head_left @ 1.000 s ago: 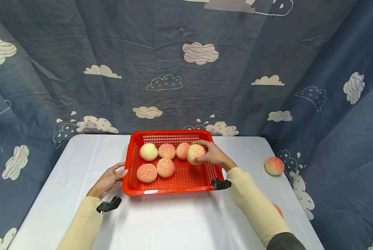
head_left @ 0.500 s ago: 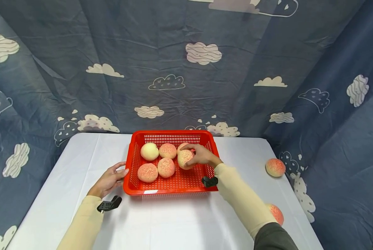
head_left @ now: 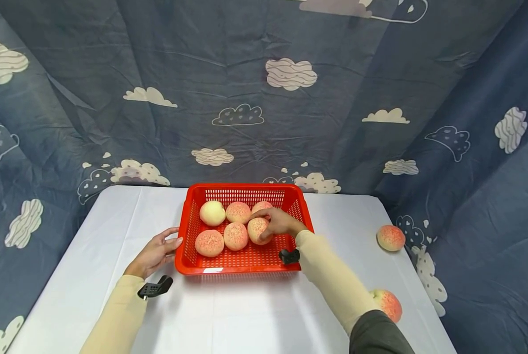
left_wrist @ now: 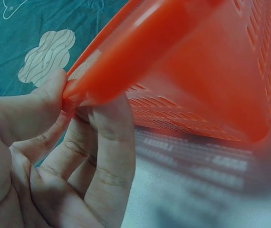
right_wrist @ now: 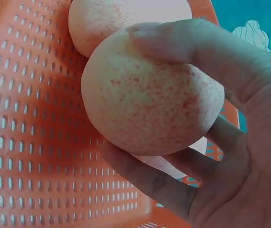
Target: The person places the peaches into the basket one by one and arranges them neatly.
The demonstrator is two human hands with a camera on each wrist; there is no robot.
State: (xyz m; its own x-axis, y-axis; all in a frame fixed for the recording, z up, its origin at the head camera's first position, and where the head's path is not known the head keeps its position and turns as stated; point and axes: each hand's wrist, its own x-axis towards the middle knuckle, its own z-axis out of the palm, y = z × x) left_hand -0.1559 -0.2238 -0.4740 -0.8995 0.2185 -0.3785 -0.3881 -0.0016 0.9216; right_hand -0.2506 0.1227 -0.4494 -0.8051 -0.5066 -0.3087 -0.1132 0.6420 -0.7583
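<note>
A red plastic basket [head_left: 241, 270] with slotted walls stands on the table. My left hand [head_left: 155, 251] holds its left rim, the thumb on one side and curled fingers beneath, as the left wrist view shows. Inside the basket, my right hand [head_left: 282, 222] grips a speckled peach [right_wrist: 150, 97] between thumb and fingers. That peach sits low in the front row, right of another pinkish peach [head_left: 235, 236]. A peach [head_left: 209, 243] lies at front left. Behind them are a pale yellow peach [head_left: 212, 213], a pink one [head_left: 238, 212] and one partly hidden peach [head_left: 261, 207].
Two more peaches lie on the right of the white table [head_left: 228, 314]: one near the edge [head_left: 390, 238] and one partly behind my right sleeve [head_left: 388, 306]. A dark cloud-patterned curtain [head_left: 246, 64] surrounds the table at the back and sides.
My right hand has moved left and down with the peach, bringing it beside the front-row peaches. My left hand keeps its place on the basket rim.
</note>
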